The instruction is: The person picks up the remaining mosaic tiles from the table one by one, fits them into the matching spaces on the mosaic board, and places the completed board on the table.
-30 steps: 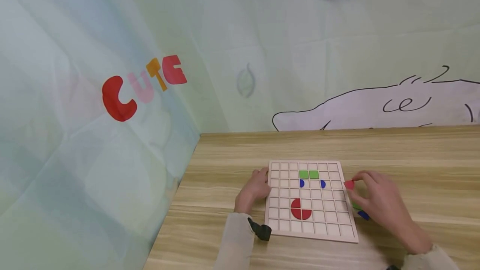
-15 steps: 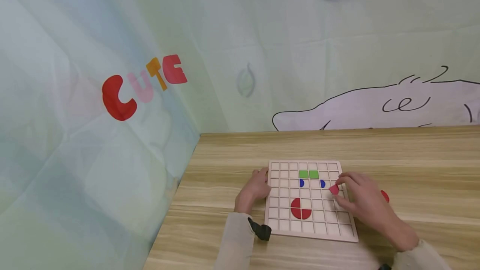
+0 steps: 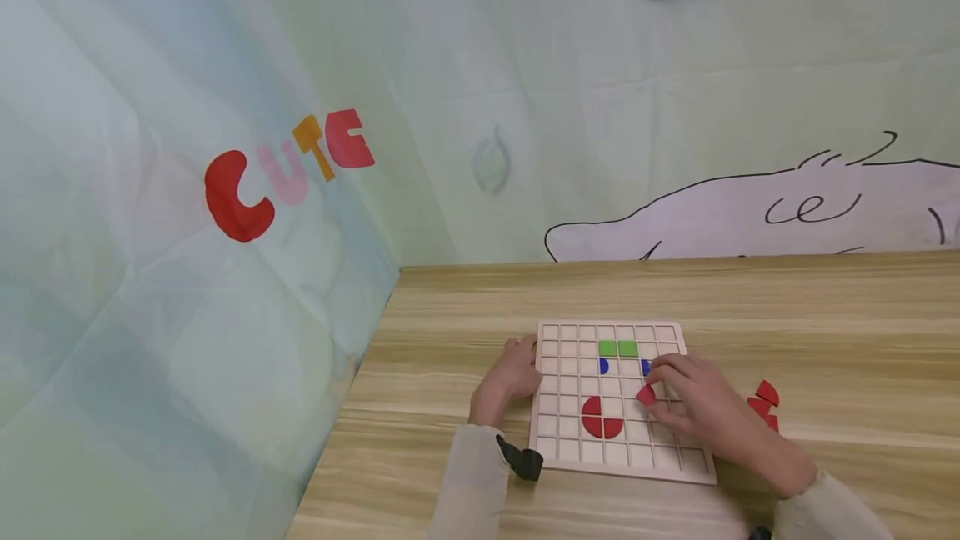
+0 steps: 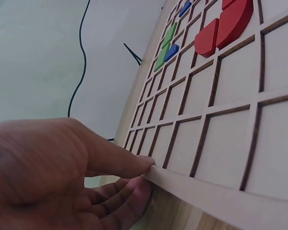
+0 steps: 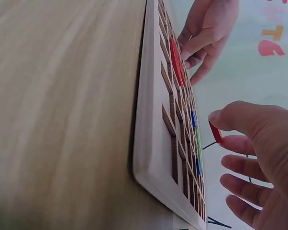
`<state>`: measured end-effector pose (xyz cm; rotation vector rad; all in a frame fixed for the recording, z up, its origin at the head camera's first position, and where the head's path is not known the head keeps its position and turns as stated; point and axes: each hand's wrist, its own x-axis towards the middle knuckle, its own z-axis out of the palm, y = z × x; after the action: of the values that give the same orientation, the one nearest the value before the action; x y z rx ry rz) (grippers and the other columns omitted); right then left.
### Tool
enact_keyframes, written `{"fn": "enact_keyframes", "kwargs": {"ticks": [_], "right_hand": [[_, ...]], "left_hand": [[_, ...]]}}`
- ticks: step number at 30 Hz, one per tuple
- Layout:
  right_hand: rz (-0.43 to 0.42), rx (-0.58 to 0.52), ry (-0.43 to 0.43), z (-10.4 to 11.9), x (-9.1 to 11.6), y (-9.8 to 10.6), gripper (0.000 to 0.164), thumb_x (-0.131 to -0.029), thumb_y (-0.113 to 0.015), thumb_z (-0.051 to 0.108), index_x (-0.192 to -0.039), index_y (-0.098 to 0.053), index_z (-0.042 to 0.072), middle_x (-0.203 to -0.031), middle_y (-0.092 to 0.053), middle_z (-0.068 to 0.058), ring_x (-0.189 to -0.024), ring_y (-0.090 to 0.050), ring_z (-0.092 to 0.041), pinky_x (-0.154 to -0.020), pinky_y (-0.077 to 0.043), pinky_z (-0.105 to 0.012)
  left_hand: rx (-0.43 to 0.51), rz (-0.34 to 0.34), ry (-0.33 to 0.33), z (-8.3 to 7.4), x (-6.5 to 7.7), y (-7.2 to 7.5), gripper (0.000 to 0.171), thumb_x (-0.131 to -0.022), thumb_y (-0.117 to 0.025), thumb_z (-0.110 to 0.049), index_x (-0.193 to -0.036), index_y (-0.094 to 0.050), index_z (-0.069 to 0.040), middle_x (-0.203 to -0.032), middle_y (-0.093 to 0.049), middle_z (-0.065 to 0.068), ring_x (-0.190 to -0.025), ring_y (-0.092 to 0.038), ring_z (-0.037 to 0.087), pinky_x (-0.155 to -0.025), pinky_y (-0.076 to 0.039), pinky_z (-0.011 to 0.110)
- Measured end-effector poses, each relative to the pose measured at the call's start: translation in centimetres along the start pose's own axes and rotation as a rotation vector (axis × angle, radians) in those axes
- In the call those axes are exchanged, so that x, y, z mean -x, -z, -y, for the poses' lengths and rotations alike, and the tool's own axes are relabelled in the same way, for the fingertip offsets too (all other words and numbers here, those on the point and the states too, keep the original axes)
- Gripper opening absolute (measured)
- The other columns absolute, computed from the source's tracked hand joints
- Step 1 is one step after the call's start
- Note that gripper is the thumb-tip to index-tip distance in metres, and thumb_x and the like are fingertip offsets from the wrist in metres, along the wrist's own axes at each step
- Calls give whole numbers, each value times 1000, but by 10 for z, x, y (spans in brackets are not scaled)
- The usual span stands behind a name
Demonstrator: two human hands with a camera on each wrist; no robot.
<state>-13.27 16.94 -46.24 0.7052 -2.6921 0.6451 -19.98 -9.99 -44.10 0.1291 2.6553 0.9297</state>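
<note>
A pale wooden grid board (image 3: pixel 568 428) lies on the table, with three red quarter-circle pieces (image 3: pixel 592 426), two green squares (image 3: pixel 618 348) and two blue half-round pieces (image 3: pixel 603 367) set in its cells. My left hand (image 3: pixel 512 375) grips the board's left edge; in the left wrist view its thumb (image 4: pixel 129 163) rests on the rim, with the fingers curled below it. Over the board's right half, my right hand (image 3: pixel 705 408) pinches a red piece (image 5: pixel 216 132) between thumb and forefinger. The right wrist view has that piece above the board, its other fingers spread and touching nothing.
Several loose red pieces (image 3: pixel 766 394) lie on the wooden table (image 3: pixel 862 340) right of the board, partly behind the right forearm. A printed cloth backdrop (image 3: pixel 465 90) stands along the table's back and left edges.
My right hand has carried the red piece leftward from beyond the board's right edge to over the grid, uncovering the loose red pieces. The left hand stays at the left edge.
</note>
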Motion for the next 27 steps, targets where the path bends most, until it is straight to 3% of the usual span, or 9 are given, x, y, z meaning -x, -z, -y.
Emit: {"fn": "enact_keyframes", "kwargs": {"ticks": [8,17,27], "right_hand": [[84,8,12,1,-8,-2,27,-74,-80,25,-96,-65,20,-112,-62,-4,-105,-56,-25,-89,-48,-46],[116,13,140,4,-15,-12,25,-74,-78,24,-95,-64,19,-110,-60,-1,-103,-55,-22,-91,-47,-43],[226,-33,85,9,-20,-12,23,-77,-77,25,-97,-66,23,-116,-59,-1,-110,-52,-25,-94,-44,-47]], "left_hand": [[-3,-2,8,-2,1,0,63,-84,-52,3,-145,-38,-7,-134,-41,17,-110,-46,26,-97,-40,41],[-1,-1,2,-2,0,1,63,-84,-53,3,-145,-39,-7,-130,-43,17,-107,-46,26,-96,-40,41],[-13,0,2,0,0,0,63,-84,-53,2,-145,-39,-8,-132,-42,16,-110,-46,26,-97,-39,41]]}}
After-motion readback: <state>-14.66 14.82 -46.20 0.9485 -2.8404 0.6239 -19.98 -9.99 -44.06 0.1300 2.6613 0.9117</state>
